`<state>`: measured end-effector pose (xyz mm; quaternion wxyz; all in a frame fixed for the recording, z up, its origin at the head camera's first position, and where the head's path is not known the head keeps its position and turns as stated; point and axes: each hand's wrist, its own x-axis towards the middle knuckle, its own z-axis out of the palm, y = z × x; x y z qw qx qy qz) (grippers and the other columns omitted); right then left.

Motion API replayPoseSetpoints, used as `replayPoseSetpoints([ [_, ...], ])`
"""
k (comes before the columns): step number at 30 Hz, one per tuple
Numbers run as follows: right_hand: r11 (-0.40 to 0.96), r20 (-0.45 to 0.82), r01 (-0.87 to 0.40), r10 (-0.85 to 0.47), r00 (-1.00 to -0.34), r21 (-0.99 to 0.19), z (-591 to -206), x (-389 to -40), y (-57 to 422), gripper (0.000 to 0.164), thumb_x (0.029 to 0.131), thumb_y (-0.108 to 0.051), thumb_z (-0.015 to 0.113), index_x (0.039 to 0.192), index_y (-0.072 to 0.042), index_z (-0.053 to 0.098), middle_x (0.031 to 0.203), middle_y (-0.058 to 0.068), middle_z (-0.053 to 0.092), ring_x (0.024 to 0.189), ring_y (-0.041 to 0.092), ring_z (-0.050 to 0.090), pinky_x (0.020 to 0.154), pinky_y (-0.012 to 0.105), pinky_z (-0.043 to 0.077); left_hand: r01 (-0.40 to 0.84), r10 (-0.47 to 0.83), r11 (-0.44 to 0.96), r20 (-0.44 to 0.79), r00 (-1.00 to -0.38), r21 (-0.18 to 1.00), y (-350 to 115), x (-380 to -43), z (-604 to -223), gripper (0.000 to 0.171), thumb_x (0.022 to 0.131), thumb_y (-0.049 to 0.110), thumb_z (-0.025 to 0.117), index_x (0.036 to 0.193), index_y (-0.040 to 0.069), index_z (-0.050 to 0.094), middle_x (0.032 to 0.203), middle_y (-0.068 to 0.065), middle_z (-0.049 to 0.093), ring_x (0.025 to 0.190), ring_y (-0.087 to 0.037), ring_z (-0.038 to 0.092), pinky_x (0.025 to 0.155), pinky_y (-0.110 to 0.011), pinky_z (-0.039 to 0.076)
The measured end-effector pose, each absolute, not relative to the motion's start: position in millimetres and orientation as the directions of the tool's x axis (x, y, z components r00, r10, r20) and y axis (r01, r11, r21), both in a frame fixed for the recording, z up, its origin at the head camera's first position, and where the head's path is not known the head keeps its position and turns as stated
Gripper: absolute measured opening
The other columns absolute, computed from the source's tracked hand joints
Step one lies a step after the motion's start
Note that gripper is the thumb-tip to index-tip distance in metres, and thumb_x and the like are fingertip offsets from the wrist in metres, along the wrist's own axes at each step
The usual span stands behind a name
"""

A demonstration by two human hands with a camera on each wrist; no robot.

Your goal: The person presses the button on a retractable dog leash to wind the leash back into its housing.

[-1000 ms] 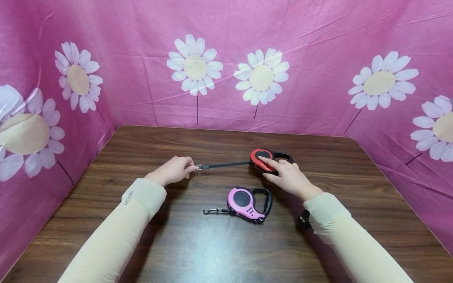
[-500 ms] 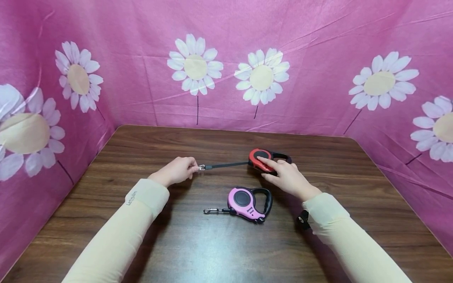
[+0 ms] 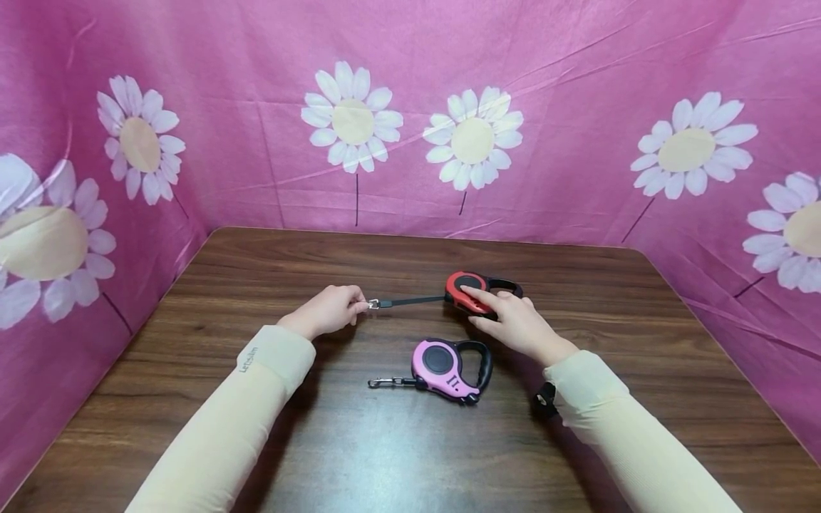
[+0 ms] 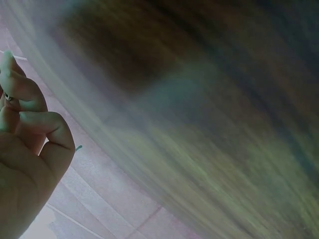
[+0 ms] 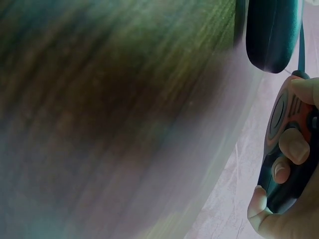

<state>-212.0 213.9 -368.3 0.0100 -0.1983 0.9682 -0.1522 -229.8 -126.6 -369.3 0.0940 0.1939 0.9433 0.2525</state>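
With thumb and fingers my left hand (image 3: 330, 311) pinches the metal clip (image 3: 374, 304) at the end of a black strap (image 3: 417, 300). That strap runs straight to the red retractable dog leash (image 3: 454, 282) at the back of the table. My right hand (image 3: 516, 324) holds this leash, index finger stretched over its round black centre. In the right wrist view, other fingers curl round the black grip of the red leash (image 5: 286, 102). The left wrist view shows the left hand (image 4: 35, 149) with bent fingers; the clip is mostly hidden there.
Nearer the front lies a pink retractable leash (image 3: 423, 360), its black handle to the right and its metal hook (image 3: 385, 382) to the left. Both leashes are on a brown wood-grain table (image 3: 359, 456). A pink cloth (image 3: 410, 43) with daisies surrounds the back and sides.
My left hand has moved to the right with the clip, and the visible strap has become shorter. The right hand and red leash have shifted slightly left. The pink leash stays put.
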Motion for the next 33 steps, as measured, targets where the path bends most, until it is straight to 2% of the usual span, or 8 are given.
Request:
replayPoseSetpoints([
  [16, 0.864, 0.063, -0.404, -0.405, -0.912, -0.300, -371.7, -212.2, 208.2, 0.058, 0.095, -0.040, 0.064, 0.148, -0.030, 0.045, 0.118, 0.021, 0.067, 0.110, 0.030, 0.059, 0.091, 0.050, 0.036, 0.299, 0.397, 0.810, -0.097, -0.913, 0.505, -118.0, -230.1, -366.1, 0.018, 0.103, 0.022, 0.054, 0.100, 0.007, 0.064, 0.072, -0.003, 0.065, 0.064, -0.013, 0.053, 0.070, -0.029, 0.043],
  [24, 0.861, 0.062, -0.407, -0.409, -0.910, -0.306, -373.5, -212.2, 203.1, 0.057, 0.095, -0.040, 0.064, 0.147, -0.030, 0.046, 0.110, 0.017, 0.067, 0.102, 0.027, 0.060, 0.084, 0.044, 0.035, 0.322, 0.414, 0.805, -0.083, -0.907, 0.498, -113.0, -231.0, -364.7, 0.018, 0.103, 0.021, 0.054, 0.100, 0.007, 0.064, 0.070, -0.002, 0.065, 0.066, -0.012, 0.056, 0.074, -0.030, 0.045],
  [33, 0.852, 0.063, -0.422, -0.425, -0.903, -0.310, -373.4, -212.7, 197.3, 0.057, 0.095, -0.040, 0.063, 0.148, -0.031, 0.045, 0.113, 0.017, 0.067, 0.105, 0.027, 0.060, 0.087, 0.047, 0.036, 0.326, 0.416, 0.802, -0.077, -0.906, 0.500, -107.5, -230.8, -363.9, 0.019, 0.102, 0.022, 0.054, 0.098, 0.007, 0.065, 0.070, -0.002, 0.065, 0.068, -0.013, 0.058, 0.078, -0.032, 0.047],
])
